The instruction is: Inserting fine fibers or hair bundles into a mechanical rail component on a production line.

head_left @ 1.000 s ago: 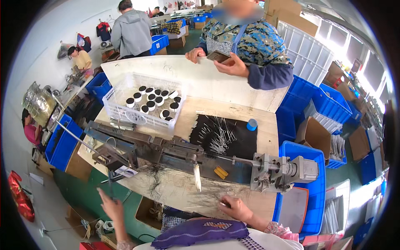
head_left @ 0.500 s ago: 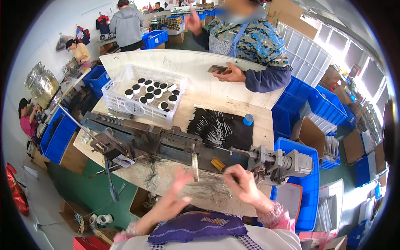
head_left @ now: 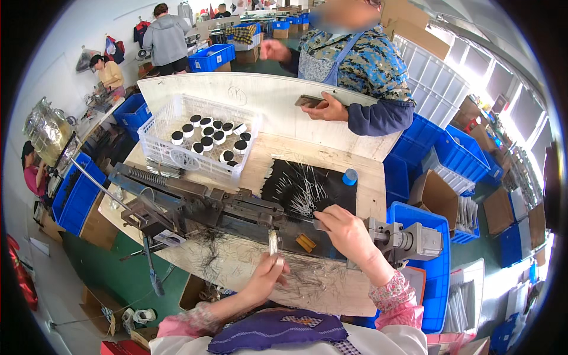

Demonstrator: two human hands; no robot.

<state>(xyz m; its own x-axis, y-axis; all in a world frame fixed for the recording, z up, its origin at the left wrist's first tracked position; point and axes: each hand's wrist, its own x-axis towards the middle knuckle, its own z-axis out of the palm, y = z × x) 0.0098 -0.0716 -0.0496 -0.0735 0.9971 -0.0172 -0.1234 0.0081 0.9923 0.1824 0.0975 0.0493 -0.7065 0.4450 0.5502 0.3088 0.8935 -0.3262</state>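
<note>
A long metal bench machine lies across the wooden table in front of me. My left hand is closed at the lower end of a short, pale lever that hangs from the machine's middle. My right hand reaches over the machine's right part, beside the chuck and motor. Its thumb and fingers are pinched at the shaft; what lies between them is too small to make out. A yellow block sits between my hands. Behind the machine, thin looped wire pieces lie heaped on a black mat.
A white plastic basket holds several white cylinders with black tops. On the mat stands a blue cap-like cylinder. Dark wire scraps litter the table's near edge. Across a board, a person holds a phone. Blue bins stand to the right.
My left hand has gone from open beside the lever to closed at its lower end. The right hand has moved forward onto the shaft. The person opposite has lowered the raised hand.
</note>
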